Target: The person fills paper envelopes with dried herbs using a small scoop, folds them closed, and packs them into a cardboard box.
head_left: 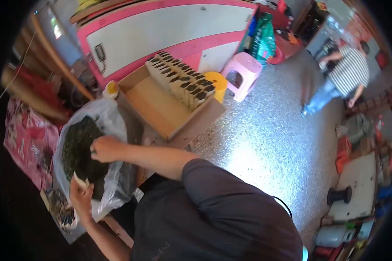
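Note:
A clear plastic bag (121,182) lies open around a heap of dark green leafy material (79,145). Over the heap's right side is my right hand (105,149), its fingers closed together; what they pinch, if anything, is too small to name. At the heap's lower edge, my left hand (81,195) holds a small cream-coloured wrapper (81,181) between thumb and fingers. Beyond the bag, a shallow cardboard box (154,104) holds rows of upright pale packets with dark tops (183,80) along its far right side.
A pink-and-white cabinet (161,37) stands behind the box. To its right are a yellow container (217,82) and a pink stool (245,71). A person in a striped shirt (350,71) is at the upper right. Pink patterned cloth (28,141) lies left of the bag.

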Tool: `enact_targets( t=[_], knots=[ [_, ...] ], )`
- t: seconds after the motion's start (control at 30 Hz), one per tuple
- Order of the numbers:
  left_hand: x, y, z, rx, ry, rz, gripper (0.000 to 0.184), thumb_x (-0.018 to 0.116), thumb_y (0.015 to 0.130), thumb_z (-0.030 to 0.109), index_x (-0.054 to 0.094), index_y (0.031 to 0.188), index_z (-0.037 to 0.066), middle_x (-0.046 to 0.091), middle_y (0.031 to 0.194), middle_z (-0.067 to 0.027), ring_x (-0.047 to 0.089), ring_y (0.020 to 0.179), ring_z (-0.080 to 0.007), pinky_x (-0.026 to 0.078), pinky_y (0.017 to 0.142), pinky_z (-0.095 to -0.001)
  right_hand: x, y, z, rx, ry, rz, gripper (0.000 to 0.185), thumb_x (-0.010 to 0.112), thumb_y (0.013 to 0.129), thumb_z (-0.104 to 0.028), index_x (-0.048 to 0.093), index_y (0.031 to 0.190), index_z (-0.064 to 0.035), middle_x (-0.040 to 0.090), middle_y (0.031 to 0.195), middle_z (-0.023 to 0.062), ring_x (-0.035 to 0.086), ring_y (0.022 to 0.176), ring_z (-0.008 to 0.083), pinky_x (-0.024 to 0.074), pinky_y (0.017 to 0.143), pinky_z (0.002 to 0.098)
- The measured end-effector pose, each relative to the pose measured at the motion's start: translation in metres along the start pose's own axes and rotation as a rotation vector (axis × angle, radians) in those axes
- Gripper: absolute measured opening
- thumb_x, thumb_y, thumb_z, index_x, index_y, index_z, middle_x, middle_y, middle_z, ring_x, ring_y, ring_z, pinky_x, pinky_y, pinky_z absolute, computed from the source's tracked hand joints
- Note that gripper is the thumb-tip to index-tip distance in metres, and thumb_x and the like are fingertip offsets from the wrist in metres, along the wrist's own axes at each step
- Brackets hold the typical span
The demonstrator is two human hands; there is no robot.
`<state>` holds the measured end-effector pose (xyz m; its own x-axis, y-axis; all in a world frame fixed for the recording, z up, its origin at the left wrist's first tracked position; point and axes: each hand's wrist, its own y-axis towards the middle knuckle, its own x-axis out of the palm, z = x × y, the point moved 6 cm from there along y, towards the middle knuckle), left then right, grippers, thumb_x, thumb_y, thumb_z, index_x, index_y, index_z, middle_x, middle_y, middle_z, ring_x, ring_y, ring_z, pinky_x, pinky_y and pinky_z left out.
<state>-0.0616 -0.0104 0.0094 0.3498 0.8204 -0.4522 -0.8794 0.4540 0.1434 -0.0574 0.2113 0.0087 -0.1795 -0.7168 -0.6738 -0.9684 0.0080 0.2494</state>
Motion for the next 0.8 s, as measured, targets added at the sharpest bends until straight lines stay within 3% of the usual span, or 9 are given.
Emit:
enact_targets(
  t=[0.1,0.17,0.23,0.3,0.5,0.57,0.6,0.7,0.8],
  knots=[
    [-0.006,0.011,-0.016,-0.014,-0.016,-0.060,0.056,0.064,0.076,-0.009,0.048,0.128,-0.001,0.056,0.112,-0.0049,0.053,0.101,-0.0136,0.045,0.088,-0.0286,0.001,0.000,0.001,0.009,0.076,0.051,0.026,0.062,0.071,-0.029,0.067,0.074,-0.0042,0.064,0.081,0.0197,0.063,0.078,0.0377,0.0504,0.070,0.0480],
    [-0.013,0.017,-0.016,0.008,0.092,-0.044,0.053,0.063,0.076,-0.008,0.049,0.127,-0.002,0.057,0.110,-0.0053,0.054,0.099,-0.0146,0.044,0.087,-0.0280,0.001,-0.003,-0.007,-0.065,0.102,0.132,0.022,0.063,0.072,-0.026,0.067,0.076,-0.0048,0.063,0.077,0.0193,0.063,0.077,0.0381,0.0502,0.070,0.0478],
    [-0.006,0.021,-0.002,0.064,0.043,-0.007,0.053,0.063,0.076,-0.005,0.050,0.127,-0.001,0.058,0.109,-0.0065,0.054,0.097,-0.0160,0.045,0.085,-0.0298,0.005,-0.006,-0.011,-0.054,0.018,0.078,0.024,0.062,0.073,-0.025,0.067,0.081,-0.0025,0.063,0.083,0.0197,0.062,0.081,0.0381,0.0495,0.074,0.0471],
    [-0.004,0.018,0.012,0.047,0.240,0.085,0.056,0.064,0.075,-0.004,0.048,0.129,-0.001,0.058,0.108,-0.0079,0.055,0.096,-0.0169,0.047,0.082,-0.0309,0.016,-0.004,-0.006,-0.151,-0.015,0.118,0.024,0.063,0.074,-0.024,0.067,0.083,-0.0021,0.062,0.088,0.0189,0.061,0.085,0.0372,0.0487,0.077,0.0463],
    [0.000,0.039,-0.008,0.114,0.190,-0.001,0.060,0.069,0.074,-0.001,0.047,0.130,-0.002,0.059,0.107,-0.0102,0.057,0.094,-0.0168,0.049,0.077,-0.0295,0.017,-0.014,-0.006,-0.164,-0.025,0.068,0.025,0.065,0.071,-0.026,0.068,0.080,-0.0027,0.061,0.087,0.0175,0.059,0.087,0.0371,0.0481,0.079,0.0447],
    [0.001,0.043,-0.018,0.030,0.173,-0.048,0.054,0.068,0.079,0.007,0.048,0.129,0.001,0.058,0.106,-0.0086,0.055,0.090,-0.0165,0.047,0.074,-0.0323,0.025,-0.011,-0.002,-0.164,-0.034,0.076,0.026,0.065,0.071,-0.027,0.068,0.077,-0.0020,0.060,0.085,0.0177,0.059,0.086,0.0371,0.0480,0.078,0.0446],
    [0.002,0.045,-0.015,-0.004,0.192,-0.047,0.060,0.068,0.073,-0.002,0.047,0.129,-0.002,0.059,0.109,-0.0118,0.057,0.092,-0.0167,0.048,0.077,-0.0289,0.026,-0.012,-0.002,-0.161,-0.011,0.053,0.026,0.065,0.071,-0.027,0.067,0.075,-0.0016,0.060,0.085,0.0180,0.059,0.086,0.0371,0.0480,0.078,0.0446],
    [0.005,0.049,-0.009,0.100,0.166,-0.010,0.061,0.068,0.073,-0.002,0.046,0.130,-0.002,0.059,0.110,-0.0121,0.057,0.095,-0.0171,0.047,0.081,-0.0298,0.024,-0.014,0.000,-0.164,-0.002,0.041,0.026,0.064,0.072,-0.027,0.066,0.072,-0.0010,0.060,0.084,0.0184,0.059,0.086,0.0370,0.0478,0.077,0.0446],
    [0.006,0.051,-0.002,0.033,0.127,-0.057,0.061,0.068,0.073,-0.002,0.046,0.130,-0.002,0.058,0.112,-0.0122,0.056,0.098,-0.0177,0.047,0.084,-0.0308,0.022,-0.016,0.000,-0.173,-0.011,0.064,0.026,0.063,0.074,-0.026,0.066,0.070,-0.0006,0.060,0.083,0.0186,0.059,0.085,0.0370,0.0477,0.077,0.0444]
  ],
)
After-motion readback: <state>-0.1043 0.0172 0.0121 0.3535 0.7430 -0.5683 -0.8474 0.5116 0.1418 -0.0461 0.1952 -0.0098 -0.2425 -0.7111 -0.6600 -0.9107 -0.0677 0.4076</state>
